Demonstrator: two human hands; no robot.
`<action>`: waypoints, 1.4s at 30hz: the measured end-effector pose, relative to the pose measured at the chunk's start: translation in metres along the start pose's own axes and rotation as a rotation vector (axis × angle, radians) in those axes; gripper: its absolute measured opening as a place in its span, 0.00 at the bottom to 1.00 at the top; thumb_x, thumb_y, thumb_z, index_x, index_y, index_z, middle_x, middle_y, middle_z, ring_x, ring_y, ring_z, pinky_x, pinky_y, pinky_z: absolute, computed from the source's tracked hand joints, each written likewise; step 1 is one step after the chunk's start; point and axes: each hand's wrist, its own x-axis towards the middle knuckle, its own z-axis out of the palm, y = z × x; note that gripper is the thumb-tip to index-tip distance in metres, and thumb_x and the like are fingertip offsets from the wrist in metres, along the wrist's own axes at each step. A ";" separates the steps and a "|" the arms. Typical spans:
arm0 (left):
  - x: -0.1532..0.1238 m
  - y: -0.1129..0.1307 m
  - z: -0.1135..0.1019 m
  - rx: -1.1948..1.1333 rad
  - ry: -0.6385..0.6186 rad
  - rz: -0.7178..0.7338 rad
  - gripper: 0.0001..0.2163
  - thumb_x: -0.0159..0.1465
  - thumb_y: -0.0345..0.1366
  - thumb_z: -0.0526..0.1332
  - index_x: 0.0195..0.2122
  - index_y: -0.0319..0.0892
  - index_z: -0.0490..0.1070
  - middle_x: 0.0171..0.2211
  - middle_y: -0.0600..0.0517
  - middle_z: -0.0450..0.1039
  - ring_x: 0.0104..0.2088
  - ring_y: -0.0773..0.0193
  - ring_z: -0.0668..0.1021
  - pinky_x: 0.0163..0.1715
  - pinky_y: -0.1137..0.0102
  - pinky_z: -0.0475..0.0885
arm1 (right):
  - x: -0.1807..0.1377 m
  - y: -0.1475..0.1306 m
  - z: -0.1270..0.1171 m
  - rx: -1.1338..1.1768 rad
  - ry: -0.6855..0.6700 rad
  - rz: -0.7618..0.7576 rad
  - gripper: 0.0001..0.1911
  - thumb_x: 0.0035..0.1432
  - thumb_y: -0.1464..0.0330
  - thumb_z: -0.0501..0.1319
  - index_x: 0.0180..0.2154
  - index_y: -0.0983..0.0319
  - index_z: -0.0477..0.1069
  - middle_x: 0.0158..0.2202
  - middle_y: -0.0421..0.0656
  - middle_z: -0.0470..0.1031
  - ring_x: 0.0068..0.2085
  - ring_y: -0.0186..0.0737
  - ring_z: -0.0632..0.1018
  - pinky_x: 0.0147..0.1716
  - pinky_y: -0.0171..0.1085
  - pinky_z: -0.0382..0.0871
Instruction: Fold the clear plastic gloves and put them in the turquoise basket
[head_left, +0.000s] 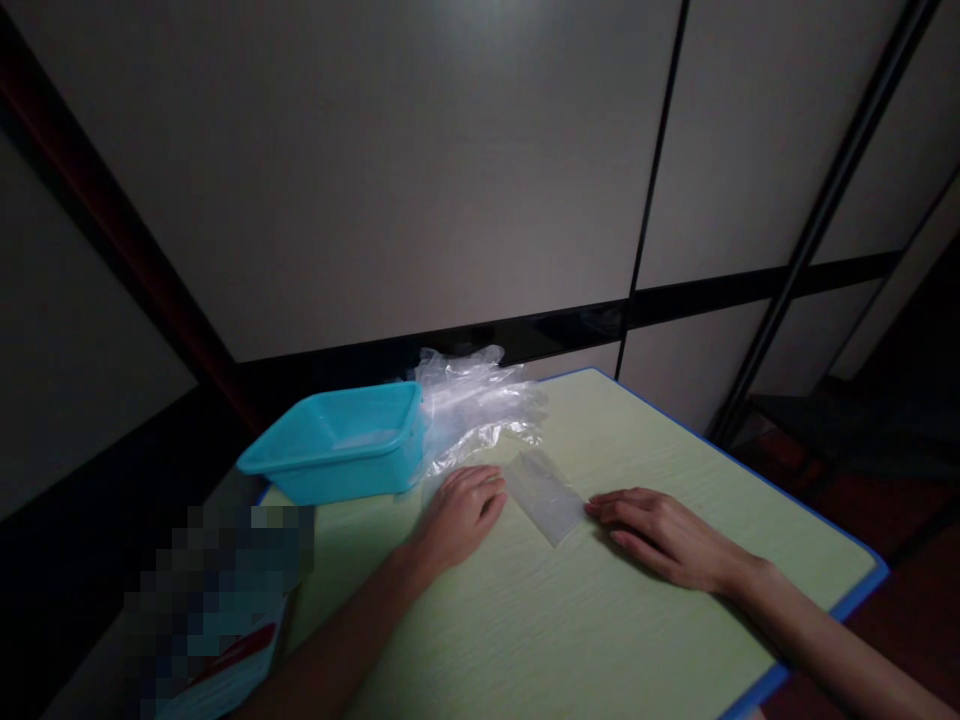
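Folded clear plastic piece [544, 495] lies flat on the green table [600, 620], mid-table, directly between both hands. Long axis runs diagonally, far-left to near-right. Left hand [459, 515] is palm down at its far-left end, fingers loosely curled and pointing right at the piece, gripping nothing. Right hand [664, 535] is palm down, fingers stretched out flat, tips at the near-right corner, gripping nothing either. Both sets of fingertips are at the piece's edge, roughly equally close; can't tell if either actually touches it. Teal basin [337, 450] sits far-left of the left hand, and a crumpled clear plastic pile [476, 400] is just right of the basin, against its side. Counts: 1 flat piece, 1 basin, 1 pile (sheets inside not countable), 2 hands.
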 end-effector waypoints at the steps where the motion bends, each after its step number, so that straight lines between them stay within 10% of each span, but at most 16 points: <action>1: 0.001 -0.002 0.000 0.015 0.004 -0.022 0.10 0.61 0.31 0.52 0.38 0.42 0.72 0.43 0.49 0.72 0.45 0.60 0.72 0.46 0.63 0.66 | 0.000 0.000 0.000 0.002 0.000 -0.002 0.12 0.61 0.69 0.47 0.44 0.63 0.64 0.44 0.48 0.71 0.47 0.39 0.70 0.46 0.42 0.65; 19: 0.000 0.004 0.000 -0.115 0.137 -0.070 0.12 0.59 0.28 0.52 0.42 0.40 0.69 0.43 0.46 0.70 0.46 0.60 0.71 0.47 0.63 0.67 | 0.000 -0.009 0.003 0.066 -0.004 -0.112 0.14 0.60 0.70 0.49 0.47 0.62 0.64 0.44 0.47 0.71 0.46 0.39 0.71 0.46 0.42 0.65; 28: 0.001 0.057 -0.017 -0.232 -0.340 0.348 0.26 0.61 0.41 0.54 0.58 0.37 0.52 0.59 0.44 0.51 0.59 0.60 0.55 0.56 0.65 0.54 | 0.020 0.005 -0.002 0.488 0.322 0.284 0.17 0.62 0.61 0.46 0.37 0.63 0.69 0.37 0.47 0.74 0.40 0.41 0.74 0.41 0.43 0.67; 42: -0.004 0.057 -0.008 -0.125 -0.401 0.426 0.31 0.61 0.51 0.49 0.57 0.31 0.50 0.58 0.39 0.52 0.58 0.55 0.56 0.57 0.65 0.49 | 0.068 -0.014 0.016 0.852 0.078 0.128 0.21 0.62 0.59 0.45 0.37 0.66 0.70 0.39 0.47 0.74 0.42 0.41 0.74 0.43 0.43 0.66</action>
